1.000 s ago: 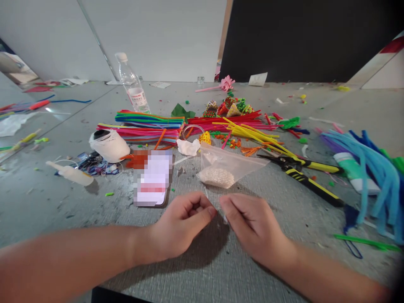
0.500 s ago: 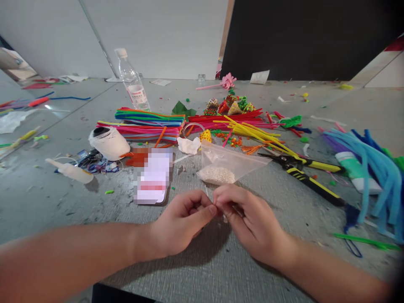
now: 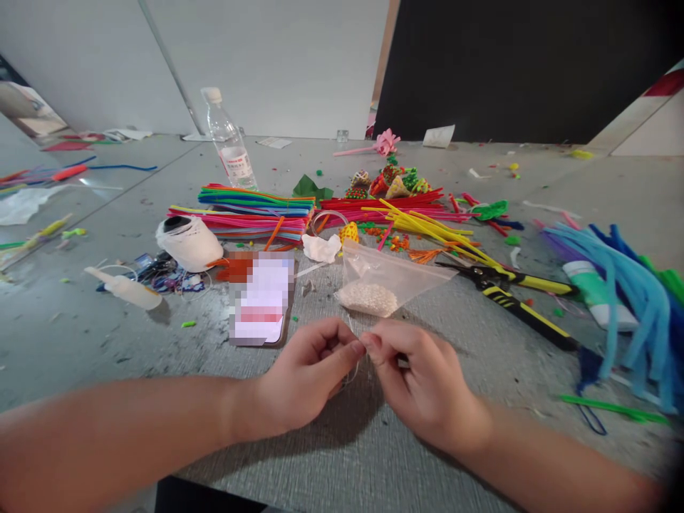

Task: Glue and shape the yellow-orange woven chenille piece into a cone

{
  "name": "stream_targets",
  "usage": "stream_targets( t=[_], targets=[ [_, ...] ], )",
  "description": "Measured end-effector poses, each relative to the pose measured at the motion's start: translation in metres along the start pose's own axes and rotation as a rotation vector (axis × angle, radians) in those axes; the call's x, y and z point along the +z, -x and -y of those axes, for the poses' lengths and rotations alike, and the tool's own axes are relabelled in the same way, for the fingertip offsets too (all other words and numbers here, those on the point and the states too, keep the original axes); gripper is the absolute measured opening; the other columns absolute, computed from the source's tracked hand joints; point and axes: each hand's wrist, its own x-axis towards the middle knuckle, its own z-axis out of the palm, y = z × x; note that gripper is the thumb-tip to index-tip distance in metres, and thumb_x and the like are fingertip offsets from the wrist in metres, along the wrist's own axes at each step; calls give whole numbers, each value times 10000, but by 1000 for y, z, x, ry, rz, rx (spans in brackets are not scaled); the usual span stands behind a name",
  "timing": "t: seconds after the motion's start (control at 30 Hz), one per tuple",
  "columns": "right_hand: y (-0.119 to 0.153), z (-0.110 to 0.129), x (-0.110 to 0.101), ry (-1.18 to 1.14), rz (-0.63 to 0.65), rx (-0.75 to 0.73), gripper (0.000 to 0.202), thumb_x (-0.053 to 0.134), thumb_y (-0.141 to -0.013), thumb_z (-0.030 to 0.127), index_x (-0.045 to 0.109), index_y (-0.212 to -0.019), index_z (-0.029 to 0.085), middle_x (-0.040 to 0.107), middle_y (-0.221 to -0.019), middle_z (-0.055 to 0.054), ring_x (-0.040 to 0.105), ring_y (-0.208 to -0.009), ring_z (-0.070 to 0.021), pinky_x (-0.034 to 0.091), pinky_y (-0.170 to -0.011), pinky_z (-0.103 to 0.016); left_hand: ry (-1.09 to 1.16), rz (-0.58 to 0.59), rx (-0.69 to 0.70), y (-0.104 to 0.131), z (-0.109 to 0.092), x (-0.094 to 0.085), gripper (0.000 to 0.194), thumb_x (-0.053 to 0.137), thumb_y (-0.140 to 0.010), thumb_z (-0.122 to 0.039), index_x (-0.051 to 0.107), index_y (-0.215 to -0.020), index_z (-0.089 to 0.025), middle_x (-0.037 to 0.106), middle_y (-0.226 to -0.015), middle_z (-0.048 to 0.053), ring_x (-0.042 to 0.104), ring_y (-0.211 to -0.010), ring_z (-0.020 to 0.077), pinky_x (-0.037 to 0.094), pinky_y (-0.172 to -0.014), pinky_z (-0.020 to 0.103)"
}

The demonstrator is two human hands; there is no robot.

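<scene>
Near the front of the grey table, my left hand (image 3: 315, 370) is closed, with thumb and forefinger pinched on a thin clear thread (image 3: 353, 370). The thread loops down beside those fingertips. My right hand (image 3: 422, 377) is closed too, its thumb and forefinger pinched right beside the left fingertips; what it grips is too small to make out. Just beyond both hands lies a clear bag of small white beads (image 3: 368, 298). A phone (image 3: 261, 299) with a blurred screen rests to the left of the bag.
Yellow-black pliers (image 3: 524, 310) and blue pipe cleaners (image 3: 635, 306) lie at the right. Behind the bag are bundles of coloured stems (image 3: 256, 214) and yellow stems (image 3: 422, 222). A thread cone (image 3: 192, 244), glue bottle (image 3: 128, 288) and upright water bottle (image 3: 232, 153) stand or lie left.
The fingertips stay close together, and my right hand's fingers have curled a little more. A thread loop now shows below my left fingertips. The view has shifted slightly.
</scene>
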Motion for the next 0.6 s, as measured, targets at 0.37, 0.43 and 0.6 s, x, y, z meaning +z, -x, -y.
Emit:
stream_targets(
  t=[0.37,0.43,0.6],
  targets=[
    [-78,17,-77,513,63,-73,186,516,-1044,300,678,-1025,210,686,-1051,-120,664,-1000,-267,535,-869,-421,71,-76,134,3,5,-5,368,676,-921,-513,480,-842,-212,323,-520,-122,229,-453,45,237,-416,159],
    [-90,9,-79,567,197,-49,251,505,-1041,341,705,-993,197,667,-1036,-127,645,-1003,-295,531,-866,-463,84,-95,159,4,3,-5,360,668,-930,-505,468,-844,-219,308,-532,-117,228,-470,54,236,-423,155],
    [-93,-2,-81,613,263,13,204,546,-1000,324,685,-923,197,676,-924,-120,629,-839,-275,483,-718,-418,147,-83,230,5,-6,-9,388,712,-918,-491,468,-807,-211,294,-557,-110,239,-485,47,250,-435,135]
  ],
)
